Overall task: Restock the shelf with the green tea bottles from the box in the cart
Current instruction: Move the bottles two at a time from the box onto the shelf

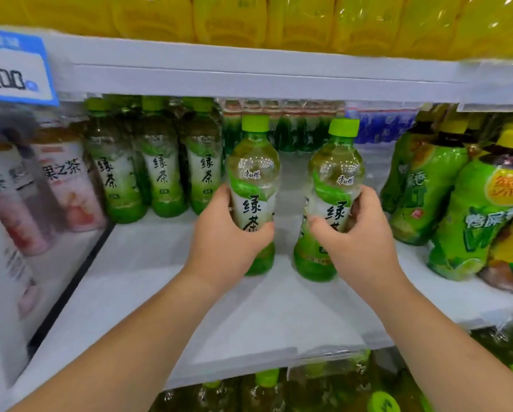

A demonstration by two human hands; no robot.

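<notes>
left hand (225,233): fingers and thumb curled round the lower label of the left green tea bottle (253,171), centre of frame, upright, green cap on top.
right hand (358,233): wrapped round the waist of the right green tea bottle (334,173), just beside the first with a narrow gap between, top leaning slightly right.
both bases are low at the white shelf (166,292); whether they rest on it cannot be told.
shelf surface: bare white board runs from the held pair forward to the front edge at lower centre, and left to a dark side gap.
back, centre left: row of matching bottles (160,168).
back, centre: shrink-wrapped packs (282,129).
left edge: peach-label bottles (68,185), blurred.
right edge: bright green-wrapped bottles (427,188), near the right hand.
above: upper shelf board (249,75) close over the caps, yellow packs (249,19) on it; blue price tag (14,69) upper left.
bottom: green-capped bottles (267,377) on the tier below.
</notes>
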